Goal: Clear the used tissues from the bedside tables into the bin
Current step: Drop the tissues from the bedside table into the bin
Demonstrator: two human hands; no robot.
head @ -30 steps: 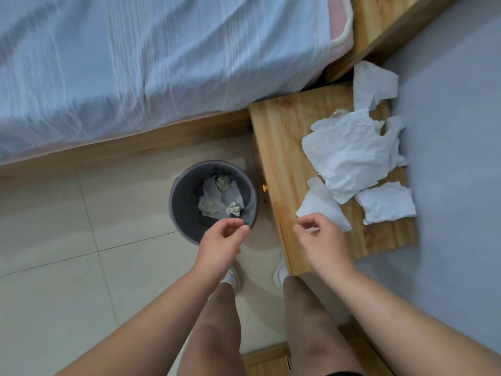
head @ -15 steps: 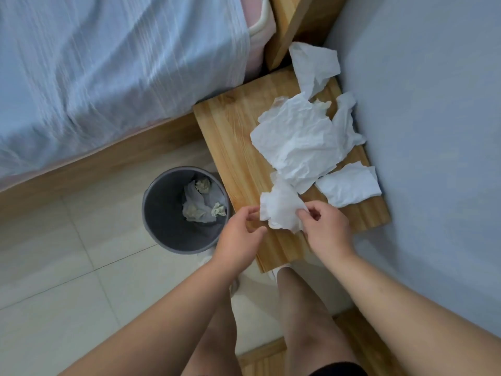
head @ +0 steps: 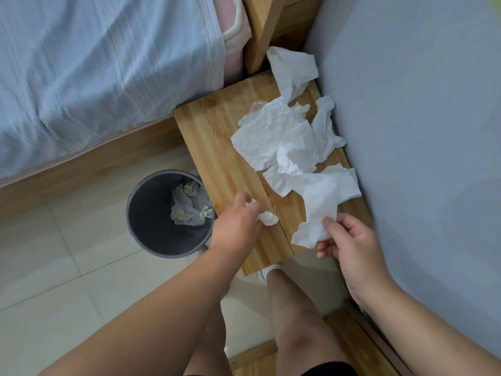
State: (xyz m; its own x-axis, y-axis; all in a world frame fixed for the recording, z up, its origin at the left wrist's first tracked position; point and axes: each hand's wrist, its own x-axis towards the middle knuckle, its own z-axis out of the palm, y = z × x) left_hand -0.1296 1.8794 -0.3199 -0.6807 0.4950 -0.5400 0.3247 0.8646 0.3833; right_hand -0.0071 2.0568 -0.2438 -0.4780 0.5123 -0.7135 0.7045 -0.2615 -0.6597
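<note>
A wooden bedside table (head: 217, 147) carries several crumpled white tissues. The biggest tissue (head: 273, 137) lies in the middle, another tissue (head: 292, 69) sits at the far edge. My left hand (head: 235, 226) is closed around a balled tissue (head: 267, 217) at the table's near left edge. My right hand (head: 349, 245) pinches the lower corner of a flat tissue (head: 322, 202) that stretches up across the table. A grey round bin (head: 151, 226) stands on the floor left of the table, with crumpled tissues inside it.
A bed with a pale blue cover (head: 95, 77) fills the upper left, on a wooden frame (head: 81, 169). A grey wall (head: 420, 131) runs along the right. My bare legs (head: 295, 316) stand on the tiled floor (head: 54, 267) below the table.
Both hands held one tissue at the table's edge; now my left hand has it balled up, and my right hand has taken hold of another tissue. The view has shifted right.
</note>
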